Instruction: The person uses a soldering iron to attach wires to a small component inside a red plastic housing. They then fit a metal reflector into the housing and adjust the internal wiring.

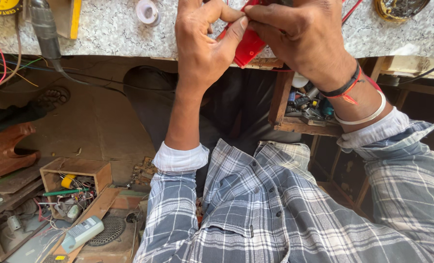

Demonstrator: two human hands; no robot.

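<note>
Both my hands meet at the edge of a speckled stone worktop (114,27), working on a red plastic part (248,46). My left hand (202,44) pinches it with thumb and fingers from the left. My right hand (302,36) grips it from the right and above, covering most of it. A thin red wire (351,10) runs off to the right of the part. My right wrist wears dark and red threads and a white bangle.
A white tape roll (147,11) lies on the worktop to the left. An open wooden drawer (302,109) with small parts hangs below the top. On the floor at left stand a wooden box of wires (73,187) and a grey remote-like device (82,233).
</note>
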